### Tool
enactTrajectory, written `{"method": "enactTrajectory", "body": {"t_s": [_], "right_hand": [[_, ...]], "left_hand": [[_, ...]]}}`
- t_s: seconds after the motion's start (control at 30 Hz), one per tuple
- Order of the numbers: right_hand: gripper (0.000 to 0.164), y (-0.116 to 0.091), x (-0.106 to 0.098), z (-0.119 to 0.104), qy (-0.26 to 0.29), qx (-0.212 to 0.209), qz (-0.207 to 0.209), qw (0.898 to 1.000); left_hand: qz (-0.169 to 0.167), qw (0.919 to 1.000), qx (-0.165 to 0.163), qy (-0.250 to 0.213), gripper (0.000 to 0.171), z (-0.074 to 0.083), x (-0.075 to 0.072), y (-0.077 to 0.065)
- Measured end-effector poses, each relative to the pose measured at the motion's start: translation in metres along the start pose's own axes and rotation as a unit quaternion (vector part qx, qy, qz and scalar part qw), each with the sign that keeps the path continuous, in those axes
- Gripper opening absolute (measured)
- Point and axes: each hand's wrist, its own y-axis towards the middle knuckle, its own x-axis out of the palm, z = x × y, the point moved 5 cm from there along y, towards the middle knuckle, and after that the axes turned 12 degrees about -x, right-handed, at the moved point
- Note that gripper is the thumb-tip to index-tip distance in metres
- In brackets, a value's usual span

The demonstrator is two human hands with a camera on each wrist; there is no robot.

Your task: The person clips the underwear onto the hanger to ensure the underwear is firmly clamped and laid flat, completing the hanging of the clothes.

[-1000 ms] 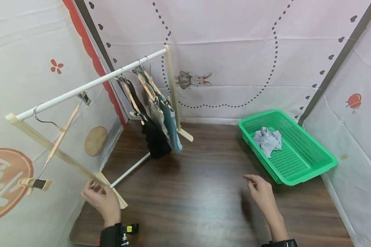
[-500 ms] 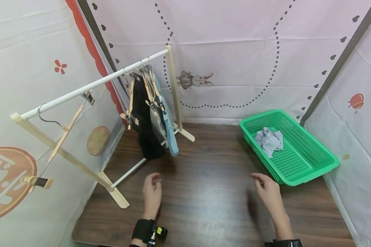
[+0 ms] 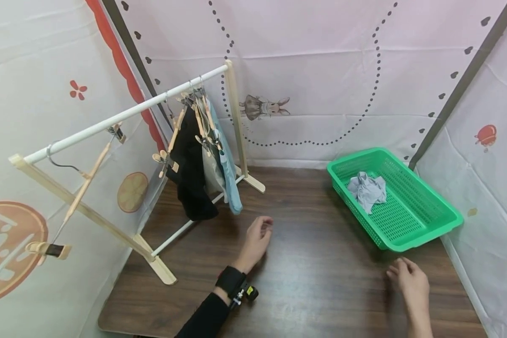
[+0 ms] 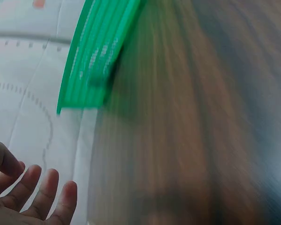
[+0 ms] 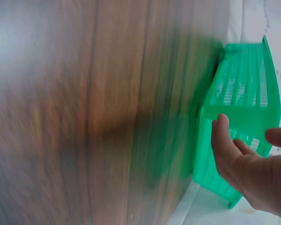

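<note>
Over the middle of the table my left hand [image 3: 255, 239] hangs with loosely bent fingers and holds nothing; the left wrist view shows its fingertips spread apart. My right hand [image 3: 410, 279] is just in front of the near end of a green basket [image 3: 426, 234], its fingers relaxed and free of any object. In the right wrist view, the basket's side [image 5: 236, 119] lies beyond the fingers. A crumpled light grey cloth [image 3: 367, 191] lies inside the basket toward its left side.
At left stands a clothes rack [image 3: 126, 115] with a white rail. An unloaded clip hanger [image 3: 86, 183] hangs near its front end. Farther back hang black trousers [image 3: 194, 173], a grey garment [image 3: 213, 173] and a light blue garment [image 3: 230, 176]. Printed cloth walls surround the table [image 3: 304, 281].
My left hand has moved from the rack's near post rightward to mid-table. My right hand has shifted right and closer to me. The hanging clothes have swung a little.
</note>
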Motion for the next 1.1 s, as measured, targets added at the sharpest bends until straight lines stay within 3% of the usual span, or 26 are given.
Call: {"method": "enactTrajectory", "body": {"t_s": [0.1, 0.17, 0.33, 0.5, 0.8, 0.93, 1.1], "right_hand": [[0.068, 0.008, -0.012, -0.001, 0.102, 0.019, 0.018, 0.994], [0.07, 0.013, -0.013, -0.005, 0.142, 0.018, 0.029, 0.989], [0.069, 0.021, -0.012, -0.011, 0.204, 0.019, 0.048, 0.978], [0.069, 0.029, -0.006, -0.015, 0.227, 0.012, 0.041, 0.973], [0.067, 0.037, -0.003, -0.018, 0.213, 0.009, 0.041, 0.976], [0.067, 0.042, 0.0, -0.018, 0.21, 0.005, 0.035, 0.977], [0.064, 0.041, -0.002, -0.013, 0.214, 0.01, 0.038, 0.976]], "left_hand": [[-0.042, 0.9979, 0.045, 0.018, 0.032, 0.025, 0.032, 0.014], [-0.072, 0.9934, 0.08, 0.04, 0.033, 0.043, 0.052, 0.021], [-0.116, 0.9717, 0.144, 0.147, 0.039, 0.083, 0.101, 0.041], [-0.125, 0.9548, 0.151, 0.224, 0.048, 0.111, 0.132, 0.069], [-0.158, 0.9328, 0.165, 0.279, 0.056, 0.146, 0.172, 0.107], [-0.162, 0.9105, 0.195, 0.326, 0.054, 0.16, 0.19, 0.119], [-0.176, 0.8629, 0.233, 0.413, 0.05, 0.173, 0.212, 0.124]]}}
